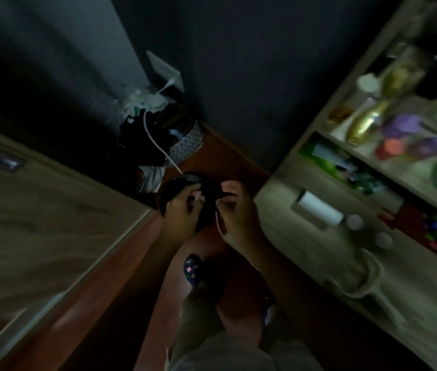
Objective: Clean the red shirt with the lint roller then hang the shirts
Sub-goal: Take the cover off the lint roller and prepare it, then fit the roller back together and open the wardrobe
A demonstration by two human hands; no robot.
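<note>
While the lint roller (320, 209) lies on the shelf (286, 236) right of the hands, the left hand (182, 207) grips a dark round object (206, 199), the right hand (234, 207) pinches it; no red shirt identifiable, no writing legible.

Dim and underexposed overall, with heavy shadow across the far wall (238, 62) and the left side. Brightest on the right, where the shelves (388, 167) catch the light; source itself out of view. Strongly smeared by motion blur there, bottles and coloured things reduced to soft streaks. Softly blurred at the centre too, both hands and the dark round thing (185, 194) between them lacking clear edges. Reddish floor (220, 156) faintly lit. Wide-angle bending at the edges, straight furniture lines curving and tilting. No glare.
</note>
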